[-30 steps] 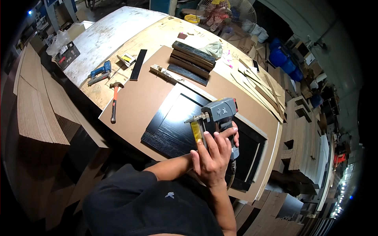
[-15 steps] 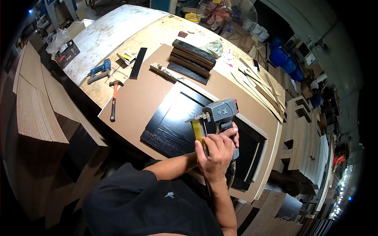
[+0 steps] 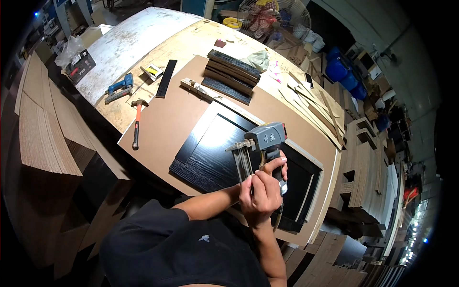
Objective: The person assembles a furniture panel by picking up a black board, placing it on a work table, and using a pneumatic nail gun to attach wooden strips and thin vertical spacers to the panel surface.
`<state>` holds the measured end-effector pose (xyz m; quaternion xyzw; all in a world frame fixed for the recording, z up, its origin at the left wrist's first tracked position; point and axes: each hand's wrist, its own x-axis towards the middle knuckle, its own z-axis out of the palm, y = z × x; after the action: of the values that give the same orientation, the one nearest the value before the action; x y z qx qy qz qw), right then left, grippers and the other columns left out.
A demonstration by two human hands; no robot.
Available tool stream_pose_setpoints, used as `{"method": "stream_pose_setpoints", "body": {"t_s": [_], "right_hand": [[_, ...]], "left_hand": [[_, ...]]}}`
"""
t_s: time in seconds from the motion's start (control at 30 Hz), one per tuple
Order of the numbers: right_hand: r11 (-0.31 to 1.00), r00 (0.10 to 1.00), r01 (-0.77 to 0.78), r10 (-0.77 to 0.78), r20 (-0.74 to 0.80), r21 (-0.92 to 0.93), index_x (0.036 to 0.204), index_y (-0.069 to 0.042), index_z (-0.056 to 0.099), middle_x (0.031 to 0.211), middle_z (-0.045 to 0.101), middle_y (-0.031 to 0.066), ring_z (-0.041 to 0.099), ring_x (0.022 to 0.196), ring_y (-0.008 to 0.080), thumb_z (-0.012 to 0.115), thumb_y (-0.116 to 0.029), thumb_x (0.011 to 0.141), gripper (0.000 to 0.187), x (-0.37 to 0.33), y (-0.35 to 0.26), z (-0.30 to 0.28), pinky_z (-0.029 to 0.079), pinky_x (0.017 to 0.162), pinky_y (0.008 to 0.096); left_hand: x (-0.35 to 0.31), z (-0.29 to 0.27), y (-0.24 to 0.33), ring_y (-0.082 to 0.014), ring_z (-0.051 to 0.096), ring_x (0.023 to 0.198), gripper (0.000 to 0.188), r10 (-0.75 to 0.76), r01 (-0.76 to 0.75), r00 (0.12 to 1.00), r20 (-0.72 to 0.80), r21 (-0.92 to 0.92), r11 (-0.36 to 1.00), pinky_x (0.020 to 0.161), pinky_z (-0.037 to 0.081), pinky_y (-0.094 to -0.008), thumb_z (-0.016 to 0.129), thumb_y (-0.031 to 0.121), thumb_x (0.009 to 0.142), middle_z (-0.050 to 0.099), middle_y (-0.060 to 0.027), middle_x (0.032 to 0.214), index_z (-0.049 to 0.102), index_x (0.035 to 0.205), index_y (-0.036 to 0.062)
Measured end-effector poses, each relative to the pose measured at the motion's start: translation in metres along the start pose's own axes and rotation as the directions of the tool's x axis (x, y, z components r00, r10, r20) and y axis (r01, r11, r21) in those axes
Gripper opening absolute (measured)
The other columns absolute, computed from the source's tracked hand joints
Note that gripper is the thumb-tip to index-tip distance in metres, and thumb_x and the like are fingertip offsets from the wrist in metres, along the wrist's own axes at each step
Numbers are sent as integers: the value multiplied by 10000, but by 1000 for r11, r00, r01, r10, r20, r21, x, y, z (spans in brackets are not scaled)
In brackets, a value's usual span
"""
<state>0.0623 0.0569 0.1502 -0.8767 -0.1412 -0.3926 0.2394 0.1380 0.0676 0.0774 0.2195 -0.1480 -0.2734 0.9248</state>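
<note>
A grey air nail gun [image 3: 269, 136] is held up over a black wood-grain cabinet door panel [image 3: 210, 153]. My left hand [image 3: 279, 165] is closed round its handle, mostly hidden behind my right hand. My right hand [image 3: 260, 198] is closed on the lower end of the magazine [image 3: 243, 162], whose long metal rails show above the fingers. Whether the fingertips also pinch nails cannot be seen. The panel lies on a brown board [image 3: 158, 124], with pale strips along its far and right edges.
Left on the bench lie an orange-handled hammer [image 3: 137, 125], a blue nail gun [image 3: 119, 87], a small box [image 3: 152, 72] and a black strip [image 3: 166, 79]. Dark wood pieces [image 3: 230, 71] are stacked beyond the panel. Thin offcuts [image 3: 311, 103] lie right; tall board stacks [image 3: 48, 138] flank the bench.
The yellow side of the magazine no longer shows; dark metal rails are seen there instead. My right hand has shifted slightly down along it. The nail gun stays nearly in place.
</note>
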Motion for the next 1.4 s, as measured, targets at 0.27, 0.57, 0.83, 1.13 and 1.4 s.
{"method": "stream_pose_setpoints", "body": {"t_s": [0.27, 0.57, 0.83, 1.13, 1.4], "right_hand": [[1000, 992, 23, -21, 125, -14, 852, 21, 670, 962, 661, 121, 638, 861, 300, 713, -20, 746, 122, -1, 4, 1, 535, 766, 375], [999, 874, 42, -53, 484, 34, 1213, -13, 637, 1350, 572, 155, 461, 1329, 320, 646, -279, 888, 420, -22, 8, -10, 188, 1154, 559], [986, 916, -32, -37, 400, 164, 1288, -21, 570, 1327, 561, 180, 513, 1266, 324, 646, -176, 873, 449, -23, 8, -8, 226, 1142, 538], [866, 848, -482, 423, 320, 133, 884, 35, 684, 733, 624, 142, 623, 607, 276, 759, -59, 792, 152, -4, 13, -8, 496, 584, 357], [677, 768, -639, 541, 342, 365, 929, 30, 697, 809, 677, 152, 665, 676, 224, 719, -20, 814, 127, -1, 15, 2, 507, 639, 302]], "left_hand": [[0, 0, -3, -181, 593, 733, 245, 5, -5, 1000, -5, -10, 1000, 704, 521, -318, 651, 279, 904, 555, -58, 711, 532, 921, 65], [1, -2, -4, -182, 591, 731, 251, -3, 3, 1000, -17, -11, 1000, 705, 519, -318, 650, 287, 904, 554, -58, 711, 529, 917, 67], [-2, -3, -9, -182, 590, 729, 257, -6, 5, 999, -36, -35, 999, 705, 518, -319, 649, 295, 904, 554, -58, 711, 527, 914, 69], [4, -5, -8, -185, 583, 726, 281, -12, 9, 998, -58, -52, 999, 710, 511, -322, 634, 329, 906, 546, -58, 714, 509, 897, 78], [5, -9, -15, -164, 582, 740, 353, 111, -109, 994, -17, 79, 991, 694, 502, -305, 577, 431, 924, 530, -42, 749, 536, 906, 80]]}}
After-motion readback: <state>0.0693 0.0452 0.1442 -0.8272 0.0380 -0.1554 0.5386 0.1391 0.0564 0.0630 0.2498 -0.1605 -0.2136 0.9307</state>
